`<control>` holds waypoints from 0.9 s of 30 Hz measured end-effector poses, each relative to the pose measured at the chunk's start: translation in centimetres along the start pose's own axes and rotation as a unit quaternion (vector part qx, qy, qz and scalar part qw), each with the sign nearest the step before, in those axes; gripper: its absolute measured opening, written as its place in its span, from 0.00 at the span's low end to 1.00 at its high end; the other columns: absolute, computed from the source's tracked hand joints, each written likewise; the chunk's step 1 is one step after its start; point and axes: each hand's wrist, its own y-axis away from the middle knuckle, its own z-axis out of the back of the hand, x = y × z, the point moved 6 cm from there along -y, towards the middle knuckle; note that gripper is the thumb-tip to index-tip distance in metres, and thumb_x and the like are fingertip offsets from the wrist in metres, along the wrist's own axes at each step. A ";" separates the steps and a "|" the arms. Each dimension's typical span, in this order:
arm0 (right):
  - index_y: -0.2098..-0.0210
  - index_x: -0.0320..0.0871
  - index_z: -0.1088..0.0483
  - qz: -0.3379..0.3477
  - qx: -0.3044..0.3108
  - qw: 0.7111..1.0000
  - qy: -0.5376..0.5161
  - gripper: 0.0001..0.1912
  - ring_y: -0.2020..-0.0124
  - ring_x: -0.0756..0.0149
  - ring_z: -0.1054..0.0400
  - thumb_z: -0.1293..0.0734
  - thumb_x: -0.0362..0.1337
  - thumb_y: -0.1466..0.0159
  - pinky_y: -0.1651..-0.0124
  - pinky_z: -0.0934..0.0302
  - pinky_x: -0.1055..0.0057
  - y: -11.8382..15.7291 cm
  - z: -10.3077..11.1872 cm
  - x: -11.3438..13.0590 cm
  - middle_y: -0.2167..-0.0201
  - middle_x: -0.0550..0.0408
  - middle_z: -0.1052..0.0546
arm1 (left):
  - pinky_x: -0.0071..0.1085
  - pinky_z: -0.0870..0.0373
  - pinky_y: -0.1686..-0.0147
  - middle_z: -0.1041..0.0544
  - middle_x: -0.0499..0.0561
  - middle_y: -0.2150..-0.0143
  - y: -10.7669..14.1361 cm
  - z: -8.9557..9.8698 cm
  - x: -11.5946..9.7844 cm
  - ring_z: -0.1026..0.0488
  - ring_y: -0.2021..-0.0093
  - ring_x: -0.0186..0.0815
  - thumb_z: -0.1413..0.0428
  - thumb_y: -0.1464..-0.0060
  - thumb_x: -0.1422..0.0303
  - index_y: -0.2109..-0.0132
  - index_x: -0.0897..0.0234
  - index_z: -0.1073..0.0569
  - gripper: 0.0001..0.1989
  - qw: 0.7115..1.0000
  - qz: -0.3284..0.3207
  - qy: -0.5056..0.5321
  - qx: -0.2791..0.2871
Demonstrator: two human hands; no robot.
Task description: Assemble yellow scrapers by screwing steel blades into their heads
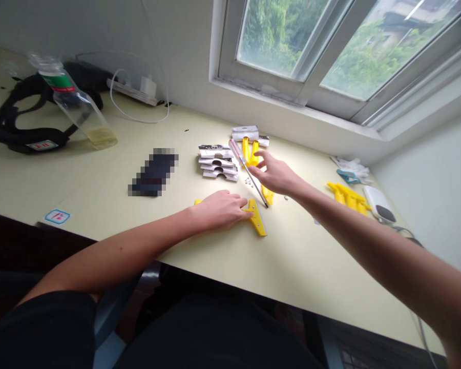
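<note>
My left hand [225, 210] is wrapped round the handle of a yellow scraper [257, 218], whose wide head with a metal blade edge points right, low over the table. My right hand [271, 171] has its thumb and fingers apart beside a screwdriver [249, 171]. The screwdriver slants with its clear and red handle up and its tip down near the scraper head; whether the fingers touch it is unclear. Behind it are yellow handles [250, 149], small screws [249, 181] and a yellow piece [268, 195].
White packages [218, 163] are stacked behind my left hand. A pixelated dark object [153, 173] lies left. Farther left are a bottle [80, 110] and a black headset [26, 138]. Several yellow scrapers [348, 197], a white device [379, 203] and gloves [353, 168] sit right.
</note>
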 end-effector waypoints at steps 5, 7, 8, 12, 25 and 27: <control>0.51 0.43 0.28 -0.006 -0.033 0.999 0.036 0.17 0.54 0.58 0.27 0.42 0.41 0.33 0.52 0.37 0.65 -2.4 0.8 -2.2 0.53 0.47 0.21 | 0.31 0.47 0.74 0.28 0.50 0.68 0.2 0.1 0.0 0.32 0.70 0.33 0.49 0.38 0.69 0.51 0.54 0.24 0.12 1.000 -0.008 0.007 -0.024; 0.55 0.43 0.26 -0.001 -0.024 0.998 0.051 0.16 0.54 0.60 0.27 0.42 0.39 0.34 0.53 0.37 0.67 -4.2 0.6 -2.3 0.54 0.48 0.21 | 0.31 0.47 0.74 0.28 0.49 0.68 0.2 0.2 0.0 0.32 0.71 0.34 0.49 0.38 0.69 0.51 0.54 0.24 0.12 1.000 -0.007 0.008 -0.025; 0.56 0.43 0.25 0.006 -0.019 0.998 0.056 0.15 0.54 0.60 0.27 0.42 0.39 0.34 0.53 0.37 0.68 -5.2 0.4 -2.0 0.54 0.49 0.21 | 0.31 0.47 0.75 0.27 0.49 0.67 0.2 0.2 0.0 0.32 0.71 0.34 0.49 0.37 0.68 0.51 0.53 0.24 0.12 1.000 -0.005 0.008 -0.024; 0.52 0.43 0.26 0.034 0.012 0.995 0.088 0.16 0.52 0.59 0.28 0.38 0.40 0.36 0.53 0.37 0.68 -9.2 -1.7 0.7 0.52 0.46 0.21 | 0.30 0.46 0.75 0.26 0.50 0.66 0.1 0.2 0.1 0.31 0.70 0.34 0.49 0.37 0.67 0.48 0.52 0.25 0.13 1.000 0.000 0.011 -0.015; 0.55 0.40 0.29 0.011 0.039 0.980 0.193 0.14 0.57 0.55 0.28 0.37 0.41 0.37 0.57 0.35 0.64 -12.4 0.8 3.3 0.58 0.40 0.22 | 0.32 0.50 0.77 0.25 0.52 0.65 0.2 0.1 0.2 0.30 0.69 0.35 0.47 0.40 0.70 0.52 0.56 0.24 0.12 0.999 -0.007 0.036 -0.018; 0.50 0.40 0.34 0.017 -0.014 0.983 0.181 0.18 0.56 0.58 0.29 0.41 0.44 0.33 0.56 0.35 0.64 -10.4 4.8 2.4 0.55 0.41 0.24 | 0.32 0.50 0.77 0.26 0.52 0.65 0.2 0.2 0.3 0.30 0.69 0.35 0.46 0.40 0.71 0.53 0.57 0.23 0.11 0.999 -0.009 0.039 -0.020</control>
